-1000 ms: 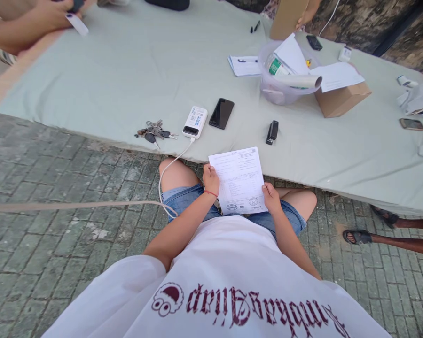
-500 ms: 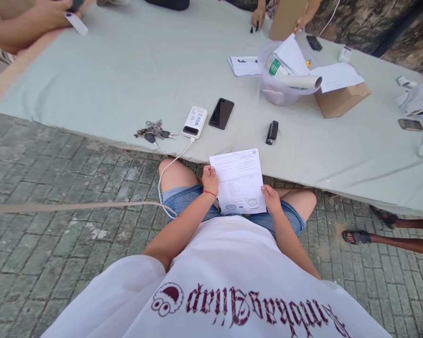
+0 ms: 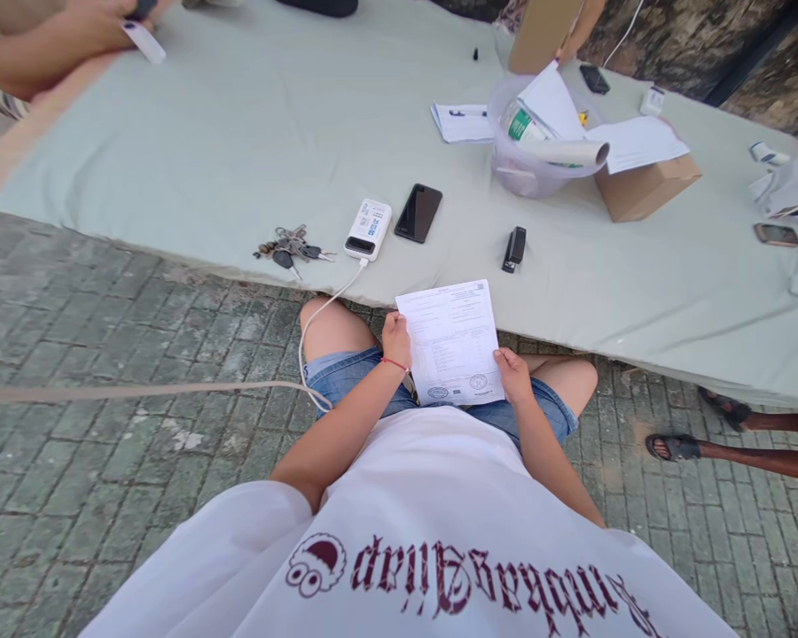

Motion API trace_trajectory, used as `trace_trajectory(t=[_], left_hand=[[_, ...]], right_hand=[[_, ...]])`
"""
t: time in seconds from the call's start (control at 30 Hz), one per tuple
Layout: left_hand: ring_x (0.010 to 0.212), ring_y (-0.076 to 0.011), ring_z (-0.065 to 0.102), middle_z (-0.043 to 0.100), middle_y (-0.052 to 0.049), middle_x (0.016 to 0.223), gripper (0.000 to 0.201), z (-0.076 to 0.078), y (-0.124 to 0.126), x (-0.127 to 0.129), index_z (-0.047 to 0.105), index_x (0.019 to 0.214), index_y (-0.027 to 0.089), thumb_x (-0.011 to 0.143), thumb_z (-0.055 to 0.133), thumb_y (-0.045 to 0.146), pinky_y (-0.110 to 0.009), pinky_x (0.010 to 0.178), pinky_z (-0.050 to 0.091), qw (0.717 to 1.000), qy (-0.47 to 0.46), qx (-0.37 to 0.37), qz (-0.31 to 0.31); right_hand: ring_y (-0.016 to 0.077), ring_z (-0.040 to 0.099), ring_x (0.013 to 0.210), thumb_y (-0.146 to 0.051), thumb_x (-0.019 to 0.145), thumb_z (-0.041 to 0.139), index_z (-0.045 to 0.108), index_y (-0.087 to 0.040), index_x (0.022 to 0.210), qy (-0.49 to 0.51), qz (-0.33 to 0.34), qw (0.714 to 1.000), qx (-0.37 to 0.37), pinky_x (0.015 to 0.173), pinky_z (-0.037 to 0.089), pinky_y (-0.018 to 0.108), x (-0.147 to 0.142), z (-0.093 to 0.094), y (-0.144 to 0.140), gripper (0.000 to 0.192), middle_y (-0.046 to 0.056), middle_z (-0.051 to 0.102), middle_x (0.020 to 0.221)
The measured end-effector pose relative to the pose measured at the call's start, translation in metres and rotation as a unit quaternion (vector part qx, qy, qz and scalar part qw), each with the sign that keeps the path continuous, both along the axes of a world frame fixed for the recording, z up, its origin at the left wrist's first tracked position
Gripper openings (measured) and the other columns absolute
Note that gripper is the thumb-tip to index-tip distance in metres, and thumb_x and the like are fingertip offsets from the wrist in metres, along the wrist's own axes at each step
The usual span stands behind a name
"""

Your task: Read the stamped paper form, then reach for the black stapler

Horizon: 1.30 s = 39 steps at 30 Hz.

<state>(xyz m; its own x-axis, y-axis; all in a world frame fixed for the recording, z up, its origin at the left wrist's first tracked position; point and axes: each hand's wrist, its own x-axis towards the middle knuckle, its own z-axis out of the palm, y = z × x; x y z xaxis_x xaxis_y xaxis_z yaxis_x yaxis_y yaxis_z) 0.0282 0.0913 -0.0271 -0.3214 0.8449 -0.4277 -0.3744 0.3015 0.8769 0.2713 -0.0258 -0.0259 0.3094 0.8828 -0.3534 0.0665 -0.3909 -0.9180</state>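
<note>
By table [image 3: 206, 168], near side: left hand [image 3: 396, 339] and right hand [image 3: 514, 376] pinch paper [image 3: 449, 341] by its sides; beyond, phone [image 3: 418, 213] left, stapler [image 3: 514, 249] right.

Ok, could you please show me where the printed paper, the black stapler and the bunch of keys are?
Printed paper [image 3: 450, 342]: head view, middle of its printed face.
Black stapler [image 3: 515, 249]: head view, middle of its body.
Bunch of keys [image 3: 284, 259]: head view, on one dark key head.
</note>
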Motion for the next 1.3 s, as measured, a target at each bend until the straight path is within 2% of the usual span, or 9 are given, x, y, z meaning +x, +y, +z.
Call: trace_trajectory(t=[0.1, 0.2, 0.33, 0.43, 0.53, 0.8, 1.07, 1.3], left_hand=[[0.070, -0.0125, 0.057, 0.060, 0.004, 0.074, 0.013, 0.004, 0.002, -0.002, 0.053, 0.080, 0.021, 0.081, 0.064, 0.028, -0.026, 0.071, 0.047, 0.998, -0.055, -0.026, -0.014], [0.074, -0.0155, 0.063, 0.066, 0.001, 0.078, 0.016, 0.008, 0.001, -0.004, 0.056, 0.082, 0.020, 0.081, 0.067, 0.031, -0.032, 0.076, 0.051, 0.991, -0.119, -0.032, -0.054], [0.091, -0.0232, 0.069, 0.074, -0.008, 0.094, 0.027, 0.015, -0.003, -0.003, 0.064, 0.091, 0.016, 0.079, 0.074, 0.037, -0.041, 0.090, 0.051, 0.975, -0.176, -0.015, -0.136], [0.103, -0.0279, 0.069, 0.075, -0.013, 0.104, 0.035, 0.018, -0.006, 0.000, 0.067, 0.099, 0.015, 0.077, 0.077, 0.040, -0.046, 0.098, 0.049, 0.967, -0.192, -0.007, -0.170], [0.104, -0.0274, 0.069, 0.075, -0.012, 0.105, 0.036, 0.016, -0.013, 0.005, 0.067, 0.097, 0.015, 0.076, 0.079, 0.042, -0.045, 0.098, 0.050, 0.963, -0.196, -0.012, -0.185], [0.086, -0.0213, 0.069, 0.075, -0.007, 0.090, 0.044, 0.005, -0.038, 0.028, 0.065, 0.088, 0.017, 0.069, 0.081, 0.053, -0.035, 0.081, 0.052, 0.955, -0.153, -0.053, -0.250], [0.090, -0.0224, 0.068, 0.074, -0.009, 0.093, 0.045, 0.009, -0.031, 0.047, 0.067, 0.088, 0.016, 0.072, 0.078, 0.056, -0.040, 0.089, 0.050, 0.945, -0.134, -0.019, -0.298], [0.091, -0.0227, 0.067, 0.074, -0.008, 0.092, 0.045, 0.008, -0.039, 0.057, 0.068, 0.087, 0.015, 0.072, 0.078, 0.056, -0.040, 0.090, 0.050, 0.945, -0.122, -0.008, -0.303]], right_hand=[[0.0204, 0.062, 0.073, -0.064, 0.078, 0.066, 0.071, -0.022, 0.089, 0.011, -0.007, 1.000, 0.002, 0.069, 0.051, 0.032, 0.000, 0.001, 0.001, 0.044, 0.002, 0.072, 0.080], [0.0214, 0.064, 0.076, -0.062, 0.077, 0.068, 0.071, -0.022, 0.090, 0.021, -0.029, 0.999, 0.006, 0.071, 0.052, 0.033, 0.001, 0.003, 0.002, 0.043, 0.002, 0.073, 0.084], [0.0212, 0.064, 0.075, -0.060, 0.075, 0.070, 0.071, -0.021, 0.088, 0.038, -0.062, 0.997, 0.013, 0.072, 0.052, 0.034, 0.002, 0.007, 0.005, 0.040, 0.003, 0.073, 0.083], [0.0206, 0.063, 0.074, -0.057, 0.075, 0.071, 0.071, -0.020, 0.087, 0.039, -0.075, 0.996, 0.018, 0.072, 0.052, 0.034, 0.006, 0.010, 0.003, 0.039, 0.003, 0.073, 0.081], [0.0206, 0.063, 0.075, -0.056, 0.074, 0.072, 0.071, -0.020, 0.086, 0.033, -0.090, 0.995, 0.022, 0.074, 0.052, 0.034, 0.011, 0.012, -0.003, 0.038, 0.003, 0.073, 0.081], [0.0207, 0.066, 0.076, -0.052, 0.069, 0.074, 0.071, -0.020, 0.085, 0.049, -0.165, 0.984, 0.034, 0.079, 0.055, 0.037, 0.027, 0.014, -0.012, 0.036, 0.001, 0.072, 0.077], [0.0214, 0.065, 0.078, -0.048, 0.068, 0.071, 0.069, -0.019, 0.079, 0.012, -0.215, 0.975, 0.052, 0.074, 0.054, 0.036, 0.039, 0.022, -0.002, 0.031, 0.003, 0.071, 0.077], [0.0232, 0.067, 0.081, -0.042, 0.066, 0.073, 0.070, -0.020, 0.078, 0.017, -0.240, 0.969, 0.050, 0.074, 0.056, 0.037, 0.051, 0.020, 0.001, 0.026, 0.005, 0.072, 0.078]])
